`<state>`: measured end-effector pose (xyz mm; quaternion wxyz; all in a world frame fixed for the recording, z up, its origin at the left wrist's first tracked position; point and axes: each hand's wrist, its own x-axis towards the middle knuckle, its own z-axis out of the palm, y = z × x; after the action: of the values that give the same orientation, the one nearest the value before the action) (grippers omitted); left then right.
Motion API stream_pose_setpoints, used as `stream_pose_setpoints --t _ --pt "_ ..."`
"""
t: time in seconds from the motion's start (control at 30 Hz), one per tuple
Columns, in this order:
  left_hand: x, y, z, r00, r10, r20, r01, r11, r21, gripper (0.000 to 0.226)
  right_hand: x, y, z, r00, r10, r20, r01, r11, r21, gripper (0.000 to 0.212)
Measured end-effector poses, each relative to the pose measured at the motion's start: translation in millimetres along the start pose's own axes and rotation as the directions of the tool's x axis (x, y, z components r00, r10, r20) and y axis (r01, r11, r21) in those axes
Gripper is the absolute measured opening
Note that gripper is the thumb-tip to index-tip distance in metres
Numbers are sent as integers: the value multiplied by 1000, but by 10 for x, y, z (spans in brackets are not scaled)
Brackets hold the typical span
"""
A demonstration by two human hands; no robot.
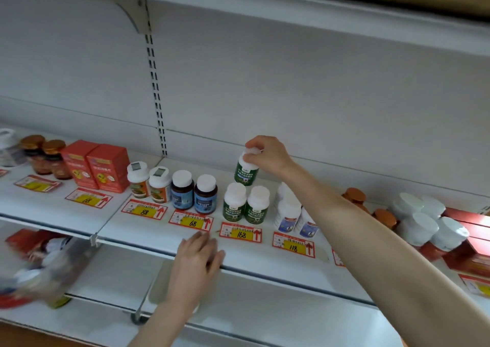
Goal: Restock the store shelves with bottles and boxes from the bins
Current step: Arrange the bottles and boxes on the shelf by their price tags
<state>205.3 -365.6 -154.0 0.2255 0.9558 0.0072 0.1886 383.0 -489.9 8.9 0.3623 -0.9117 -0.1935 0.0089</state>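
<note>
Head view: near frame centre, the right hand [267,154] grips the white cap of a green-labelled bottle [246,170], holding it tilted above two matching bottles [246,205] standing on the shelf [265,256]. Lower centre, the left hand [197,254] lies flat, fingers spread and holding nothing, on the shelf's front edge beside the 168 price tag [240,232].

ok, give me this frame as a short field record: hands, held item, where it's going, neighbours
right hand: grips a green-label bottle by its white cap
bottle state: tilted, at or just above the caps of two matching green bottles; contact unclear
left hand: empty, fingers resting on the shelf edge
price tag below the green bottles: 168
left neighbours: two blue-label bottles
right neighbours: white bottles, partly hidden by the right forearm
lower left: blurred bin
</note>
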Motion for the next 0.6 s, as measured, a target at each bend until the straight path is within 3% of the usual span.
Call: stream_pose_setpoints --t 0.27,0.6 --pt "-3 -11 2 1000 -7 -1 7 1000 -24 37 42 139 393 983 84 162 -73 994 -76 36" --pt "8 -21 19 999 34 -24 -33 998 46 37 0 74 435 978 94 185 -55 976 -209 36"
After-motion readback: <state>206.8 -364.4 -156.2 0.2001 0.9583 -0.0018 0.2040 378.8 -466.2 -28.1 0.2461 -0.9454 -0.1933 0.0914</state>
